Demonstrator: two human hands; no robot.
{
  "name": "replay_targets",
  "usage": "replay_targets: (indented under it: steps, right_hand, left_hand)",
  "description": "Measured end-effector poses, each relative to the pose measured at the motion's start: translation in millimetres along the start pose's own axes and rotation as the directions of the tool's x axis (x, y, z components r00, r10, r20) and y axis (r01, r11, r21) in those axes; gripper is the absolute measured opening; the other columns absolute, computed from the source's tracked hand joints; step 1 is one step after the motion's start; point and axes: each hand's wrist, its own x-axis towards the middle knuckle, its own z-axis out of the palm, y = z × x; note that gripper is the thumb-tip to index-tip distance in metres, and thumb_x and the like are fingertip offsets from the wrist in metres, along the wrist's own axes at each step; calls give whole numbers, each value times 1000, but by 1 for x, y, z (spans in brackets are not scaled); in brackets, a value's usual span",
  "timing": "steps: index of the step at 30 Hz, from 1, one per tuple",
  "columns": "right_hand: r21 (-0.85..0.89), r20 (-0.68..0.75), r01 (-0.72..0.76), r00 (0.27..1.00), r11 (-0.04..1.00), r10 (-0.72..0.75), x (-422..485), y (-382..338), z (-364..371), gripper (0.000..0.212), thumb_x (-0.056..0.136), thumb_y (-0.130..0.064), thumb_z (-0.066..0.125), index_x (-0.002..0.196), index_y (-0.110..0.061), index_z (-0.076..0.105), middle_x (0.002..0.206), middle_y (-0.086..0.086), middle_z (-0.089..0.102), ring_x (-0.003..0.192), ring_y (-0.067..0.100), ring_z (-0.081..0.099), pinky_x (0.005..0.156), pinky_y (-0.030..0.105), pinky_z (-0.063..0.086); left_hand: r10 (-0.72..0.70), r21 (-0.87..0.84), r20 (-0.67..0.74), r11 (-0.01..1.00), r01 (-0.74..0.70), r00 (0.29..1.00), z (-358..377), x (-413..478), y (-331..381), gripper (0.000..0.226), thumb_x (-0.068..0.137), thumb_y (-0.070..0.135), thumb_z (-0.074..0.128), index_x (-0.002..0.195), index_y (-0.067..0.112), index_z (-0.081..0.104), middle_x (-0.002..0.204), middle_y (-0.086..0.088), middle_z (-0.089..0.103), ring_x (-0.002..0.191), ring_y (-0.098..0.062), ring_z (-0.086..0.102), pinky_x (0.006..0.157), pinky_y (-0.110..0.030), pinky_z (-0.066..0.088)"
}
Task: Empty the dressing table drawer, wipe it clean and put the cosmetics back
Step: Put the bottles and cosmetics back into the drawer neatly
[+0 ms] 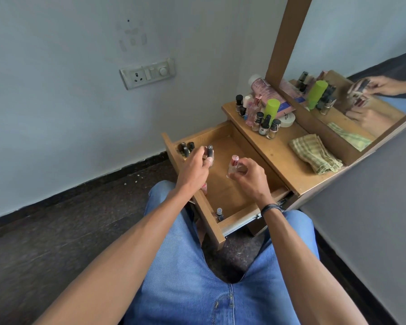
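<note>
Cosmetics sit in two places, so I judge I am at the putting-back stage. At the far left corner of the drawer point(239, 148) a few black-capped bottles point(186, 147) stand upright together. Just beside them my left grip point(192, 168) is clamped on a dark-capped bottle point(210, 151), its cap pointing up above my fingertips. To the right, over the drawer's middle, my right grip point(249, 177) pinches a pink-capped bottle point(233, 164) of clear glass. One small bottle point(219, 213) stands alone in the near corner. Further right, on the table point(279, 156), the rest of the bottles point(261, 120) wait in a cluster, with the checked cloth point(314, 153) folded beyond them.

The risk lies on the left. My hand comes in close to the standing group, and a knuckle or the bottle's base could tip them like skittles. I hold that bottle high up, near the cap, so a loose cap could let the body drop. The glass bottle on the right would strike bare wood if my pinch slipped.

Both forearms reach forward over my knees. The left wrist is bent down, palm towards the drawer, fingers curled. The right hand is turned inward, thumb and fingers closed on the glass, a dark band at the wrist.
</note>
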Motion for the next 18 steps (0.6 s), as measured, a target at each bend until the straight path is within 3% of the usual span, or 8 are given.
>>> replay_targets:
  steps: [4, 8, 11, 14, 18]
  right_hand:
    - [-103, 55, -5, 998, 995, 11, 7, 1, 8, 17, 85, -21, 77, 89, -29, 63, 97, -2, 67, 90, 20, 64, 74, 32, 48]
    - [-79, 57, -67, 996, 995, 72, 14, 8, 13, 16, 85, -14, 75, 90, -27, 66, 93, -5, 67, 90, 19, 66, 81, 38, 54]
    - [-40, 70, -108, 991, 993, 110, 20, 13, 17, 18, 84, -14, 79, 98, -22, 70, 98, -3, 70, 93, 17, 67, 85, 37, 56]
    - [-34, 75, -102, 992, 994, 104, 25, 18, 21, 20, 84, -13, 79, 101, -19, 71, 99, -1, 71, 94, 18, 67, 85, 34, 54]
    - [-20, 70, -83, 994, 996, 84, 27, 18, 25, 20, 85, -10, 78, 100, -21, 70, 98, -5, 68, 91, 15, 65, 81, 30, 52]
  left_hand:
    - [-46, -47, -83, 998, 42, 995, 5, 1, -5, 17, 104, 21, 49, 115, 10, 55, 122, -5, 60, 106, -22, 60, 89, -41, 51]
    - [-36, -23, -130, 999, 34, 991, 9, 6, -4, 12, 104, 19, 47, 110, 10, 53, 115, -2, 59, 99, -21, 60, 81, -39, 51]
    - [33, 138, -149, 990, -13, 988, 12, 6, -6, 15, 105, 19, 46, 113, 8, 52, 115, -4, 60, 96, -20, 60, 71, -33, 47]
    - [108, 317, -124, 946, -64, 986, 18, 5, -11, 16, 104, 21, 48, 117, 11, 50, 114, -3, 61, 93, -23, 65, 65, -37, 54]
    - [110, 370, -120, 927, -59, 987, 21, 4, -16, 15, 104, 23, 49, 116, 15, 48, 113, -1, 62, 90, -21, 67, 62, -36, 55]
